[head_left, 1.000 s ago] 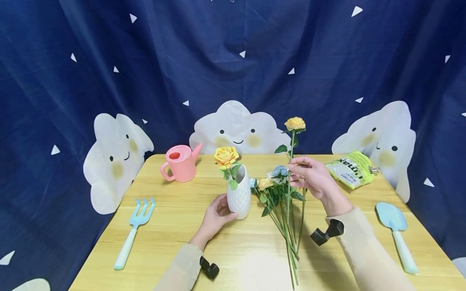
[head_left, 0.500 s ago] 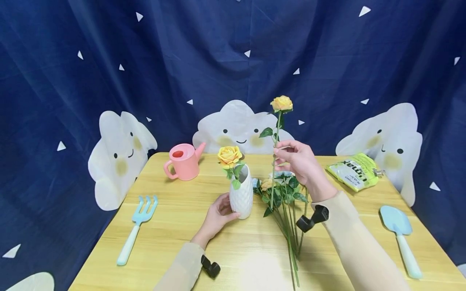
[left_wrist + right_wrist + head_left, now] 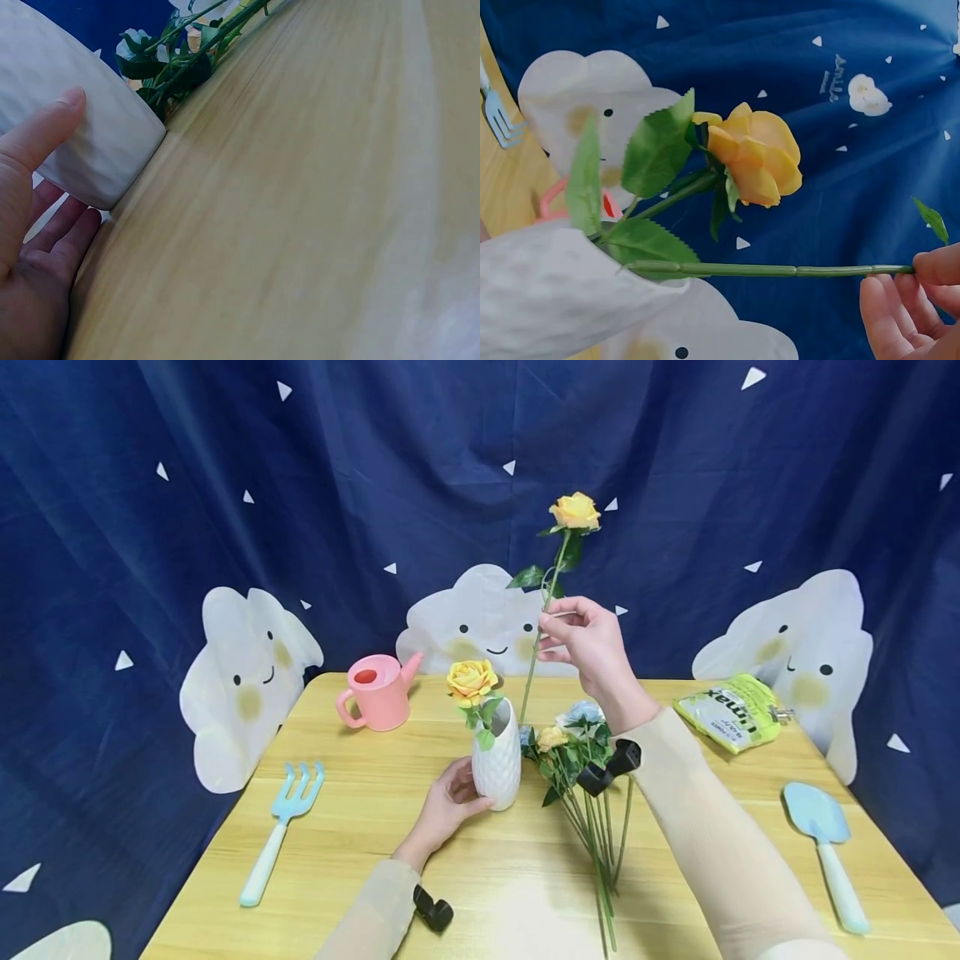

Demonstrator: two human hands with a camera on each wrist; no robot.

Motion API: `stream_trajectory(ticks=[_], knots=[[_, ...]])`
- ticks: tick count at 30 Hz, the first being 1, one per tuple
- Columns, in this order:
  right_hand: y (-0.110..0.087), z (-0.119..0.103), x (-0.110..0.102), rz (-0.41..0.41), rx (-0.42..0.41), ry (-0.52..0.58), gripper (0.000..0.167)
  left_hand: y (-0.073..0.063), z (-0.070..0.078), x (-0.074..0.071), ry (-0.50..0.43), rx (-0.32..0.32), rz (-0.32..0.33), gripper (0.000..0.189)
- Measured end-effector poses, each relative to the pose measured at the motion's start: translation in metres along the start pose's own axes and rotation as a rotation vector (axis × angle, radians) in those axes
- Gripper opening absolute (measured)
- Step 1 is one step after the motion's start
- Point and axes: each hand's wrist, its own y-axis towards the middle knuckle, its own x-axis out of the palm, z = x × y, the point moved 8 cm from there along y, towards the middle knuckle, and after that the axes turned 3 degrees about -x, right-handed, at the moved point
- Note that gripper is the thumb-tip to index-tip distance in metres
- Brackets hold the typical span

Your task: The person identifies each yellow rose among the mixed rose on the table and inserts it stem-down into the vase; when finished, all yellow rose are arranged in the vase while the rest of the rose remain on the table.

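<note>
My left hand (image 3: 447, 802) holds the lower part of a white textured vase (image 3: 497, 768), thumb in front and fingers around the far side, as the left wrist view also shows. One yellow rose (image 3: 471, 682) stands in the vase, leaning left over the rim. Higher up, my right hand (image 3: 588, 639) pinches the green stem of a second yellow rose (image 3: 576, 512) between thumb and fingers. That stem (image 3: 742, 270) slants down toward the vase, and its lower end overlaps the vase mouth in the right wrist view.
Several blue and yellow flowers (image 3: 581, 752) lie on the wooden table (image 3: 375, 852) right of the vase. A pink watering can (image 3: 380, 697) stands back left, a blue hand fork (image 3: 288, 810) lies left. A green bag (image 3: 731, 714) and a blue trowel (image 3: 821, 827) are at right.
My right hand has lifted the second yellow rose up and leftward from over the lying flowers, its stem now tilted with the lower end near the vase. The left hand stays at the vase.
</note>
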Motion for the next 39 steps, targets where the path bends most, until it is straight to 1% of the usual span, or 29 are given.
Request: stream_trajectory(ticks=[6, 11, 16, 24, 29, 35, 39], knots=[[0.015, -0.015, 0.013, 0.026, -0.06, 0.02, 0.012, 0.0, 0.001, 0.0, 0.003, 0.0, -0.003, 0.064], [0.021, -0.022, 0.023, 0.032, -0.09, 0.022, 0.011, 0.0, 0.002, 0.0, 0.007, -0.001, -0.003, 0.065], [0.023, -0.018, 0.032, 0.011, -0.087, 0.001, 0.01, 0.001, 0.0, 0.0, -0.002, -0.004, -0.003, 0.065], [0.023, -0.005, 0.036, -0.03, -0.089, -0.012, 0.01, 0.001, -0.003, 0.0, -0.004, -0.009, -0.005, 0.065], [0.022, -0.006, 0.038, -0.042, -0.115, -0.014, 0.01, 0.0, -0.004, -0.001, 0.001, -0.011, 0.001, 0.065], [0.022, -0.012, 0.04, -0.038, -0.164, 0.013, 0.01, 0.0, -0.003, -0.001, -0.005, -0.01, 0.0, 0.065], [0.024, -0.01, 0.041, -0.045, -0.153, -0.007, 0.01, 0.001, -0.004, -0.001, -0.006, -0.008, 0.002, 0.065]])
